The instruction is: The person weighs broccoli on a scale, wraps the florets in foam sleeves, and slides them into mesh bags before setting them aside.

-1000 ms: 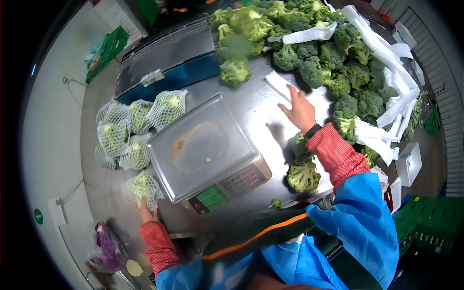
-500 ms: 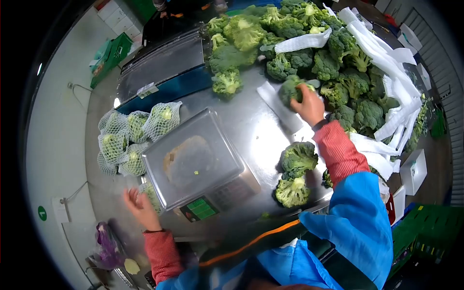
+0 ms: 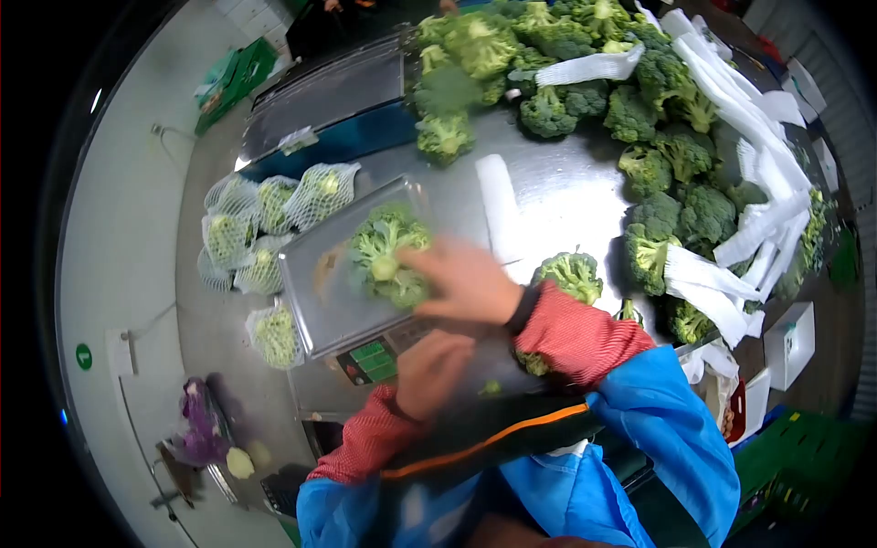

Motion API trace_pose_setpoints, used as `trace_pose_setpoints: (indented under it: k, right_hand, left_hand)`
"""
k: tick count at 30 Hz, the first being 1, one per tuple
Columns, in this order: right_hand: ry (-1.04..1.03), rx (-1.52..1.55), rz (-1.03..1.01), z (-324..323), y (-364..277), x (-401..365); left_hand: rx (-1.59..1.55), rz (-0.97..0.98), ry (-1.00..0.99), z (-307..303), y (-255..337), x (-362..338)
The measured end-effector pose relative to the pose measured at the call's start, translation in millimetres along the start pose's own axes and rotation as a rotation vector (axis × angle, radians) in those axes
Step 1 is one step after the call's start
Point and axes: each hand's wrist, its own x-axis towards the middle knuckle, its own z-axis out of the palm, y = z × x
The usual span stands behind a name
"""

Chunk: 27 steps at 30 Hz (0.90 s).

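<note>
A broccoli head (image 3: 388, 256) is over the metal weighing tray (image 3: 311, 315) of the scale, its cut stem facing up. My right hand (image 3: 470, 283) reaches in from the right with its fingers closed at the side of this head, slightly blurred. Just below, in front of the scale's green display (image 3: 368, 362), is my left hand (image 3: 434, 373); motion smears its fingers. To the right of my right hand, another broccoli head (image 3: 568, 276) lies on the steel table. A flat white net sleeve (image 3: 499, 205) lies beyond the right hand.
Several netted broccoli heads (image 3: 274, 203) sit left of the scale, with one netted head (image 3: 274, 336) nearer. A large broccoli pile (image 3: 667, 155) and white net sleeves (image 3: 767, 228) cover the right side. Behind the scale stands a dark-topped machine (image 3: 329, 100). Purple netting (image 3: 203, 425) lies lower left.
My right hand has moved left from beside the pile, bringing a broccoli head over the weighing tray. My left hand has moved right from the scale's left side to its front.
</note>
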Motion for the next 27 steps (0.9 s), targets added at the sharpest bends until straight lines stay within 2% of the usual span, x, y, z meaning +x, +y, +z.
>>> trace_pose_setpoints:
  k: [1,2,3,4,5,6,7,9,11,12,13,14,16,17,18,20,21,22,23,24,25,26,27]
  right_hand:
    - [0.076,0.074,0.093,-8.7,10.0,-0.9]
    - [0.218,0.014,0.204,-12.6,26.5,-2.8]
    - [0.205,-0.173,0.404,-4.5,62.0,-9.4]
    - [0.138,-0.469,0.544,4.2,97.2,-16.1]
    - [-0.089,-0.690,0.657,5.8,120.8,-22.0]
    - [-0.293,-0.733,0.677,13.5,140.5,-32.3]
    - [-0.335,-0.743,0.638,29.9,162.0,-45.7]
    - [-0.230,-0.663,0.557,38.3,179.3,-53.2]
    - [-0.105,-0.552,0.501,30.0,162.5,-43.9]
    - [-0.019,-0.391,0.463,13.7,143.9,-41.4]
    - [0.018,-0.092,0.488,-4.4,126.7,-41.4]
    - [0.037,0.150,0.504,-22.7,105.6,-41.9]
    - [0.023,0.571,0.415,-56.7,55.2,-47.5]
    - [-0.061,0.813,0.437,-75.3,23.1,-52.6]
    - [-0.184,0.909,0.429,-85.6,20.1,-67.9]
    - [-0.441,0.775,0.227,-84.0,-3.3,-72.9]
    - [-0.460,0.556,0.202,-76.4,-12.9,-76.9]
    - [-0.471,0.335,0.174,-68.4,-19.2,-80.2]
    - [-0.361,0.370,0.130,-60.4,-17.5,-83.9]
    - [-0.225,0.334,0.206,-54.2,-20.9,-85.0]
    - [-0.087,0.296,0.280,-47.5,-26.3,-85.1]
    - [0.055,0.258,0.355,-41.8,-29.7,-85.8]
    - [0.101,0.239,0.412,-37.6,-29.9,-87.9]
  left_hand:
    - [-0.014,-0.090,-0.047,2.2,-5.1,-6.3]
    - [-0.076,-0.178,-0.051,7.8,-11.1,-13.4]
    - [-0.140,-0.265,-0.050,16.0,-17.0,-20.1]
    - [-0.207,-0.351,-0.046,22.9,-20.9,-25.7]
    - [-0.283,-0.392,-0.102,28.0,-22.8,-27.5]
    - [-0.293,-0.420,-0.126,32.1,-19.4,-26.9]
    - [-0.308,-0.447,-0.152,36.2,-14.9,-25.8]
    - [-0.371,-0.508,-0.214,46.4,-19.5,-28.1]
    - [-0.499,-0.522,-0.194,58.7,-37.6,-33.8]
    - [-0.564,-0.524,-0.187,62.5,-45.5,-35.0]
    - [-0.558,-0.493,-0.191,63.2,-51.7,-34.4]
    - [-0.654,-0.571,-0.173,62.8,-52.8,-32.3]
    - [-0.855,-0.718,-0.128,61.8,-52.1,-25.4]
    - [-0.996,-0.766,-0.099,62.0,-47.2,-20.9]
    - [-1.238,-0.822,-0.071,62.2,-44.9,-18.4]
    - [-1.317,-0.622,-0.228,67.6,-52.1,-20.5]
    - [-1.633,-0.596,-0.221,79.9,-61.3,-13.9]
    - [-1.638,-0.639,-0.179,75.4,-48.8,-12.3]
    - [-1.644,-0.682,-0.138,73.0,-34.1,-11.0]
    - [-1.651,-0.726,-0.097,67.6,-17.4,-8.3]
    - [-1.022,-0.801,-0.420,43.3,-19.0,0.7]
    - [-1.179,-0.750,-0.380,49.3,-21.2,-2.6]
    - [-1.155,-0.704,-0.314,55.1,-27.4,-6.3]
